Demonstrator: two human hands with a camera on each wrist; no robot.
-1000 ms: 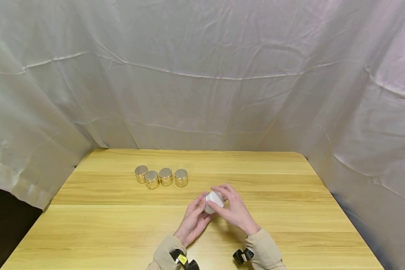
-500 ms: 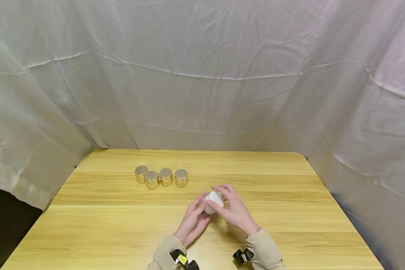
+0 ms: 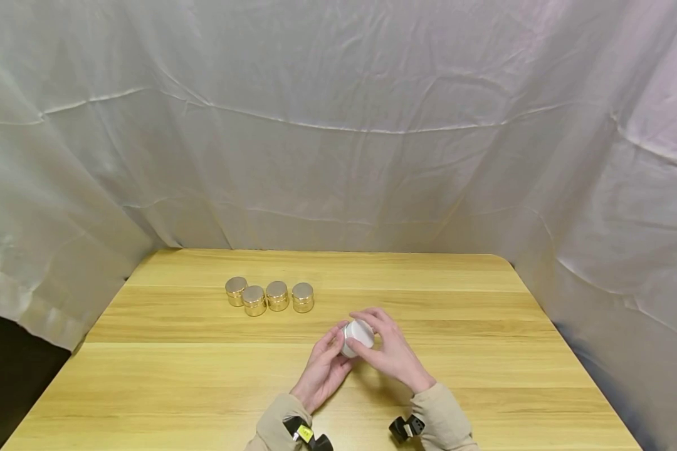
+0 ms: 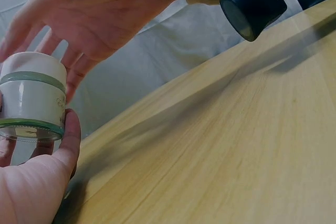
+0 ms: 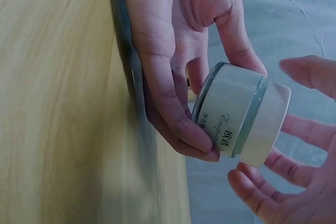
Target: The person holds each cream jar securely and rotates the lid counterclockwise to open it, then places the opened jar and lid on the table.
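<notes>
A small white cosmetic jar [image 5: 231, 108] with printed lettering and a white lid [image 5: 269, 124] is held tilted above the table. My left hand [image 3: 321, 369] grips the jar's body, its thumb on one side and its fingers on the other. Around the lid spreads my right hand [image 3: 392, 351], fingers loosely bent. In the right wrist view, the upper digit of that hand [image 5: 307, 166] stands visibly apart from the lid, while other fingers lie close behind and below it. Whether those touch it is hard to tell. The lid sits on the jar.
Several gold-coloured lidded jars [image 3: 278, 295] stand grouped farther back on the left of the wooden table [image 3: 429, 300]. Pale grey curtains [image 3: 338, 175] hang behind and along both sides. Both sleeves carry black wrist cameras [image 3: 406, 428].
The fingers of my right hand have shifted slightly to the left around the lid. My left hand and the jar have hardly moved; the gold jars stay where they were.
</notes>
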